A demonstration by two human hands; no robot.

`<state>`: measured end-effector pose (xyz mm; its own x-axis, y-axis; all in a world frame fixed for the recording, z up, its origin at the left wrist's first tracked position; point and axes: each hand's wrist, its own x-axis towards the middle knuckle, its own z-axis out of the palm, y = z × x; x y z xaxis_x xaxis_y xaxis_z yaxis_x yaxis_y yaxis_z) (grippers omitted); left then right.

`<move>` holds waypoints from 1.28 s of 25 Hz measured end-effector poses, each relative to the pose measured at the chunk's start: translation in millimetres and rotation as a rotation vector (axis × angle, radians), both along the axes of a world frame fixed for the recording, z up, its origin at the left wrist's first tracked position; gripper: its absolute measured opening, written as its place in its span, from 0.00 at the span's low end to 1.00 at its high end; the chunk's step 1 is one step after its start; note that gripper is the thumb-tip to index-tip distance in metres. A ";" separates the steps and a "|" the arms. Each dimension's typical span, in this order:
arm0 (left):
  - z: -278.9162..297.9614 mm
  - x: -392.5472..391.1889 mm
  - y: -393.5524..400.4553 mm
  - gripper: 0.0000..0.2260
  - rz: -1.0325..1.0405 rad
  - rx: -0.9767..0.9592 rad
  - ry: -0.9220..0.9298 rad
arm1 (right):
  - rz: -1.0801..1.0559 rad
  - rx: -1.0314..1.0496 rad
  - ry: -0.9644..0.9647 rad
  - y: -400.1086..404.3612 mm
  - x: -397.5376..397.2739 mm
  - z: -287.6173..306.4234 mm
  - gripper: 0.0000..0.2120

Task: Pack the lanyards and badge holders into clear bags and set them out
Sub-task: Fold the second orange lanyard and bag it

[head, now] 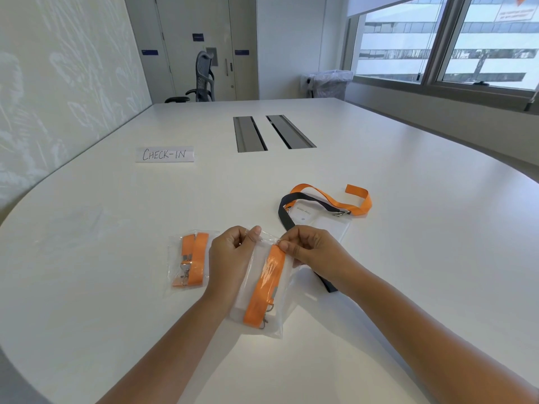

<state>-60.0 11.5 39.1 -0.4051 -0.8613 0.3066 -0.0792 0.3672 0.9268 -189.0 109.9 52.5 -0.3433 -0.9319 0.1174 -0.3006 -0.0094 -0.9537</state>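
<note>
Both hands hold a clear bag (262,310) just above the white table (116,258). Inside it lie a folded orange lanyard (264,290) and a white badge holder. My left hand (230,255) pinches the bag's top edge at the left, and my right hand (306,249) pinches the same edge at the right. A second clear bag (189,260) with a folded orange lanyard lies flat to the left. Behind my right hand lie a loose orange lanyard (358,202), a black lanyard (303,199) and a clear badge holder (320,225).
A paper sign reading CHECK-IN (164,154) lies at the far left of the table. Two grey cable slots (271,132) sit in the table's middle. An office chair (201,80) stands beyond the far edge, and a lined bin (329,83) stands by the window.
</note>
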 end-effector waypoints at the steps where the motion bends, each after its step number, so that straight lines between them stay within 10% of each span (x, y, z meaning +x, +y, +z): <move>1: 1.8 1.2 -1.1 0.17 -0.037 0.081 -0.004 | -0.011 0.000 -0.011 -0.2 0.6 -0.3 0.02; 5: 9.0 6.4 -7.5 0.25 -0.224 0.377 -0.146 | -0.039 -0.044 0.018 0.4 2.8 0.9 0.02; 16: 0.7 1.9 -6.0 0.13 -0.204 0.361 -0.044 | -0.120 0.072 -0.301 0.6 -2.8 0.7 0.05; 27: 2.2 2.4 -8.4 0.15 -0.293 0.618 0.035 | -0.219 0.006 -0.158 -0.7 -3.9 8.0 0.03; 32: 1.1 2.0 -12.1 0.15 -0.157 0.591 0.037 | -0.231 0.177 -0.235 2.8 -2.7 12.0 0.17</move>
<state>-58.0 -0.6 40.3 -0.5389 -0.8210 -0.1887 -0.0297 -0.2053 0.9782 -191.7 112.7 64.5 -0.5456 -0.8253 -0.1455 -0.0485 0.2044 -0.9777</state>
